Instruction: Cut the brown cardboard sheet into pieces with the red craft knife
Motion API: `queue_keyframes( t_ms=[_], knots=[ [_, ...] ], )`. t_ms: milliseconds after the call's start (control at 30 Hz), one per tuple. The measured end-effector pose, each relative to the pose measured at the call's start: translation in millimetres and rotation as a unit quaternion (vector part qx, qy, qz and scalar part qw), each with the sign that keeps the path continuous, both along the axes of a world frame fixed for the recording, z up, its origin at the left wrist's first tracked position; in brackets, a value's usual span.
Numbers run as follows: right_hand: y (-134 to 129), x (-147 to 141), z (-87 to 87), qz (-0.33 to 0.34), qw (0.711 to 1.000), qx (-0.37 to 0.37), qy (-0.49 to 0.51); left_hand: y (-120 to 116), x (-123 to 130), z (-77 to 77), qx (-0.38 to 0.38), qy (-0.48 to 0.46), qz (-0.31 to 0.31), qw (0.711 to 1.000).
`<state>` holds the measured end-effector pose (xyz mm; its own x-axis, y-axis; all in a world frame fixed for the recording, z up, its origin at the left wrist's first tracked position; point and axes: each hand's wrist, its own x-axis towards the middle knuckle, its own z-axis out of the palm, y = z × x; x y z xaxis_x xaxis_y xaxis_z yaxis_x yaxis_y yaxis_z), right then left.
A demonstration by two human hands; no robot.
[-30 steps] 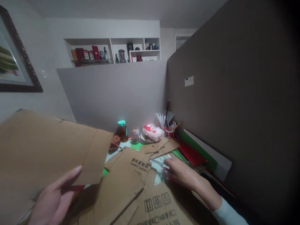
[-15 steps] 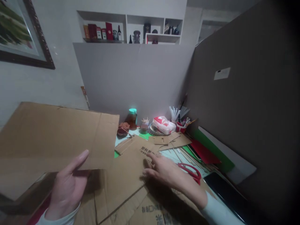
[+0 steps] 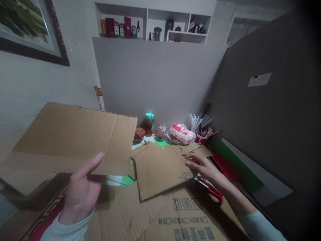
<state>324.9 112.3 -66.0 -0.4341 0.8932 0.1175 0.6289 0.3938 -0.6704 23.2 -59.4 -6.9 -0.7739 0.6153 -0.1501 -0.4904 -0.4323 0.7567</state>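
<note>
My left hand (image 3: 84, 187) grips the lower edge of a large flat cardboard sheet (image 3: 82, 137), its thumb lying on the near face; the fingers are hidden behind it. At the right, my right hand (image 3: 200, 165) is at the right edge of a smaller cardboard piece (image 3: 160, 169), with its fingers bent over that edge. This piece lies tilted above printed cardboard (image 3: 173, 207) spread across the near part of the table. Red-handled scissors (image 3: 210, 190) are just below my right wrist.
Toward the back are a jar with a teal lid (image 3: 148, 124), a red-and-white tissue pack (image 3: 182, 133) and a red cup of pens (image 3: 201, 137). Grey panels (image 3: 155, 77) stand behind and right. Green and red sheets (image 3: 229, 165) lie at the right.
My right hand has moved right and the smaller cardboard piece has shifted and turned with it, baring more printed cardboard and a green patch. The phone is out of view. The head view has shifted.
</note>
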Motion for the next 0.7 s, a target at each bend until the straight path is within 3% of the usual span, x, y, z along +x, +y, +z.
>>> queue_keyframes(
  t_ms=[67,133,200,233,267,367,500,633,700],
  knots=[
    [-8.7,5.5,6.4,-0.019,0.998,0.054,-0.017,-0.9,0.3,2.2,0.001,-0.004,0.004,1.0],
    [-30.0,-3.7,13.6,0.014,0.995,0.098,-0.025,-1.1,0.0,3.2,0.005,-0.003,0.013,1.0],
    [-59.2,-26.0,19.6,0.134,0.985,0.1,-0.034,-0.3,-1.5,2.3,0.011,-0.002,0.018,1.0],
    [-73.8,-40.2,21.2,0.248,0.962,0.099,-0.06,0.3,-2.6,1.0,0.013,-0.001,0.018,1.0],
    [-86.8,-55.1,21.7,0.313,0.939,0.11,-0.089,0.9,-3.7,-0.7,0.014,0.001,0.019,1.0],
    [-109.7,-94.4,15.3,0.436,0.859,0.23,-0.141,2.4,-6.5,-6.3,0.014,0.014,0.02,1.0],
    [-110.3,-121.9,-13.3,0.441,0.798,0.365,-0.188,1.9,-7.5,-7.5,0.006,0.018,0.01,1.0],
    [-102.8,-139.9,-69.5,0.409,0.742,0.51,-0.148,-3.4,-12.2,-1.7,0.007,0.008,0.022,1.0],
    [-97.7,-150.4,-93.5,0.384,0.774,0.491,-0.114,-9.6,-19.2,0.5,0.008,0.012,0.028,1.0]
  ],
)
